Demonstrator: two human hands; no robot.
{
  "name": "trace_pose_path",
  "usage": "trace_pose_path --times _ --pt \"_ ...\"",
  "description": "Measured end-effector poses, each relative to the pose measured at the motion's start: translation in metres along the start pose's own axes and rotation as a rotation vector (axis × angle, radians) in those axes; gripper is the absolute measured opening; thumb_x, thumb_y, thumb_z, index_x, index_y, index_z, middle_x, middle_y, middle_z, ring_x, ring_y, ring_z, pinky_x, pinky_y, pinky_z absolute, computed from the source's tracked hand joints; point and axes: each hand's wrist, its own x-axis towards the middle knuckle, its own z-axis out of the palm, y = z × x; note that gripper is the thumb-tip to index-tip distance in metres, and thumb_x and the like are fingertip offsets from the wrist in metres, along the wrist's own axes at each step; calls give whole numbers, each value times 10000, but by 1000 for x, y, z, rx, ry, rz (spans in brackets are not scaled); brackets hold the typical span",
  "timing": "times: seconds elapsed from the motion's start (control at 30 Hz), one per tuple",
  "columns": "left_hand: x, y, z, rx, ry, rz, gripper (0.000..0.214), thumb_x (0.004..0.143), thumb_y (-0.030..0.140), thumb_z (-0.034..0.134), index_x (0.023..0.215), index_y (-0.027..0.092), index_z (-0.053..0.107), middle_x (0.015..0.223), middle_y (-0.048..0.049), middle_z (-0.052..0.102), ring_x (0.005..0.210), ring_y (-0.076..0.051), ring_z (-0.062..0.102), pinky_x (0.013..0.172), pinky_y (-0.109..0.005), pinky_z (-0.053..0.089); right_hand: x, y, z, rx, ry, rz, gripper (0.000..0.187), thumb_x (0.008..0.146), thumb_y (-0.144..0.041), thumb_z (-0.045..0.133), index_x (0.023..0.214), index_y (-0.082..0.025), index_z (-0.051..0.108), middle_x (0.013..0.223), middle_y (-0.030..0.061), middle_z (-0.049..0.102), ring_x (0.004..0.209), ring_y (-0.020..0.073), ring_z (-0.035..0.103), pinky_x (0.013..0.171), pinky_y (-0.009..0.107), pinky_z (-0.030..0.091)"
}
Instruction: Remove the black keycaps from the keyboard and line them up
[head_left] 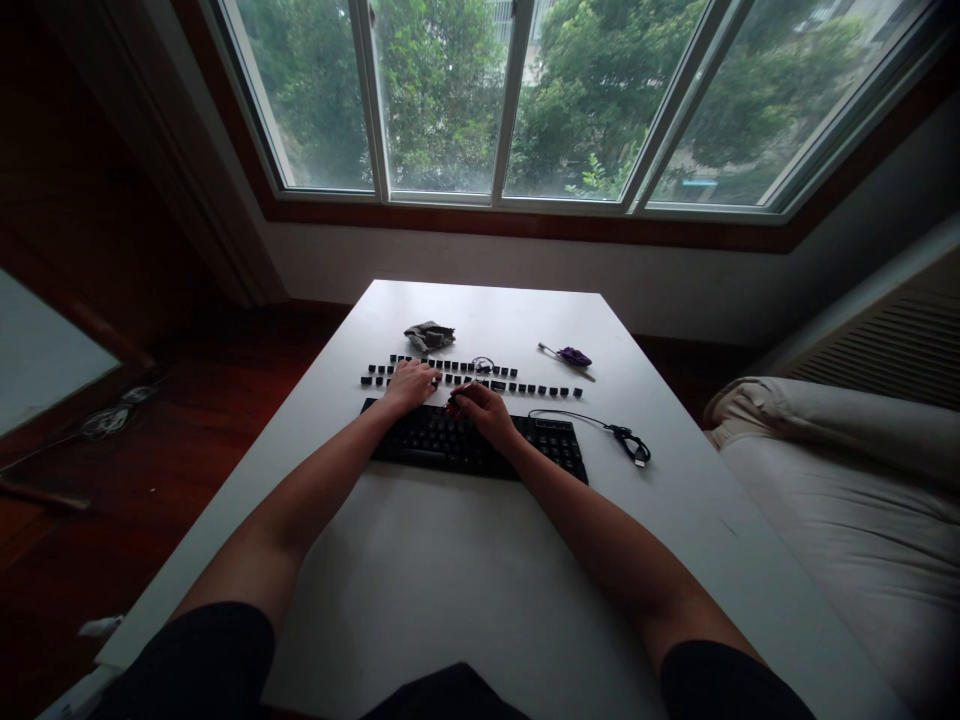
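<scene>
A black keyboard (427, 437) lies across the white table, its upper middle partly covered by my hands. Behind it, loose black keycaps (540, 390) stand in two rows. My left hand (411, 386) rests at the keyboard's back edge, fingers stretched out over the nearer row; whether a fingertip touches a keycap is unclear. Above the middle of the keyboard, my right hand (484, 410) is closed in a pinch, with something small and dark at its fingertips that I cannot make out. A thin wire loop (482, 365) lies among the keycaps.
A crumpled grey cloth (430, 336) lies behind the keycaps. To its right are a purple bundle (574, 356) and a thin stick (546, 347). The bundled USB cable (630, 442) sits right of the keyboard. A pale sofa (817, 500) flanks the white table (420, 570).
</scene>
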Motion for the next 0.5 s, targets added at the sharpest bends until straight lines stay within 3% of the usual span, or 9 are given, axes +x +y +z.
trace_pose_path --times 0.33,0.5 --pt "-34 -4 -21 -109 84 -51 263 918 226 580 1122 236 745 1144 -95 703 1116 -291 568 996 -435 408 5 1 -1 9 44 -15 326 834 -425 686 1062 -206 606 878 32 688 780 189 697 629 301 565" --pt "-49 -8 -28 -272 -14 57 247 936 242 560 1094 237 751 1073 -60 714 1027 -234 624 965 -368 455 8 3 2 -127 39 -24 303 858 -401 660 1086 -224 569 842 19 701 765 189 693 610 280 525"
